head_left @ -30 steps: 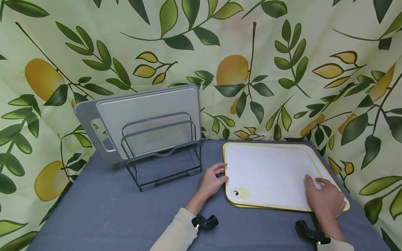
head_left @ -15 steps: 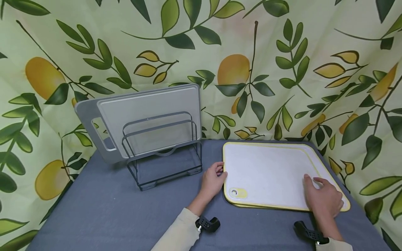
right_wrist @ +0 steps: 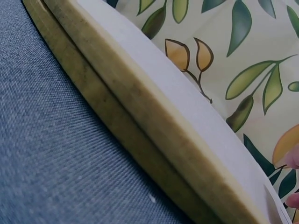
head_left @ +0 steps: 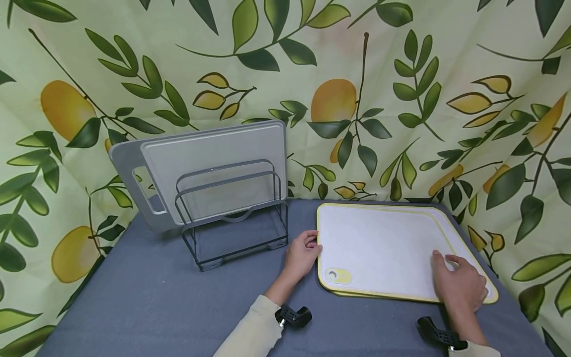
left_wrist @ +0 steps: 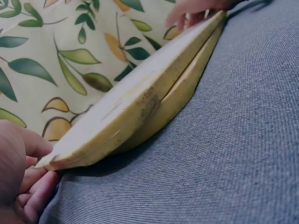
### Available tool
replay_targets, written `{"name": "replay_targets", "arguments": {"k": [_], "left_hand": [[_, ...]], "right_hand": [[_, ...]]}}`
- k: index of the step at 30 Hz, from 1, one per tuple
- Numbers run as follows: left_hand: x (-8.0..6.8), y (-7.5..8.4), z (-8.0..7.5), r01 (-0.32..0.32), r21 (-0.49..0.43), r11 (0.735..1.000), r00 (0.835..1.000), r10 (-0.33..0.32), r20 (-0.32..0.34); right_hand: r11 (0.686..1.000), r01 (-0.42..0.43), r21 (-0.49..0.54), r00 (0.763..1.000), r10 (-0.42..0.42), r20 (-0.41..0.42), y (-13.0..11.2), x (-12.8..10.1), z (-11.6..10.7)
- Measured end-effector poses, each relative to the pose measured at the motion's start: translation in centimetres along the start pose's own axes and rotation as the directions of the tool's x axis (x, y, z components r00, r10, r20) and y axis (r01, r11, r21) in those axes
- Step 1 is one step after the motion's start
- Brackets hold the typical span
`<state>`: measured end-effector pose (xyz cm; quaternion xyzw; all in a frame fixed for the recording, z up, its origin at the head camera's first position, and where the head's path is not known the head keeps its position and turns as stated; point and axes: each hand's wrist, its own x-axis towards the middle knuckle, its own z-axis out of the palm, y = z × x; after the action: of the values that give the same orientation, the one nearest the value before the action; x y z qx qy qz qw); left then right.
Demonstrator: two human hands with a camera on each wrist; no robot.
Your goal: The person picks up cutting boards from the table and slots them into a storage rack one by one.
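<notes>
Two white cutting boards with yellow rims lie stacked on the right of the table. The upper cutting board (head_left: 379, 243) has a yellow corner patch with a hole. Below it, the lower cutting board (left_wrist: 187, 88) shows as a second yellow edge. My left hand (head_left: 301, 257) pinches the upper board's left edge; in the left wrist view the thumb is on top and fingers are underneath. My right hand (head_left: 464, 283) is over the board's right part, fingers loosely bent, thumb apart. Only its fingertips (right_wrist: 293, 200) show in the right wrist view; its contact with the board is unclear.
A dark wire rack (head_left: 236, 223) stands left of the boards on the blue-grey table cloth (head_left: 156, 297). Leaning upright in it is a grey cutting board (head_left: 214, 144) with a handle slot. A leaf-and-fruit patterned curtain (head_left: 285, 49) hangs right behind.
Since one second ago, my left hand's fingers have curled further in at the board's left edge. The right hand and the boards look nearly unchanged.
</notes>
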<state>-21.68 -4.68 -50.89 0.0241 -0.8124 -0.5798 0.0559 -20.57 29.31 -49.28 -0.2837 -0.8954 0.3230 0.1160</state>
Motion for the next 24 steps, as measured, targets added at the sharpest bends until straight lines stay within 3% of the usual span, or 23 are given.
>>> {"name": "replay_targets", "arguments": {"k": [7, 17, 24], "left_hand": [[0.16, 0.1, -0.15, 0.013, 0.02, 1.0, 1.0, -0.013, 0.007], [0.62, -0.13, -0.45, 0.04, -0.079, 0.996, 0.997, -0.035, 0.071], [0.46, 0.2, -0.43, 0.035, 0.005, 0.999, 0.999, -0.035, 0.032]], "right_hand": [[1.0, -0.008, -0.002, 1.0, 0.008, 0.002, 0.0, -0.05, 0.1], [1.0, -0.014, 0.0, 1.0, 0.014, 0.008, 0.08, -0.19, 0.11], [1.0, -0.022, 0.016, 1.0, 0.021, 0.011, -0.21, -0.16, 0.09]]}}
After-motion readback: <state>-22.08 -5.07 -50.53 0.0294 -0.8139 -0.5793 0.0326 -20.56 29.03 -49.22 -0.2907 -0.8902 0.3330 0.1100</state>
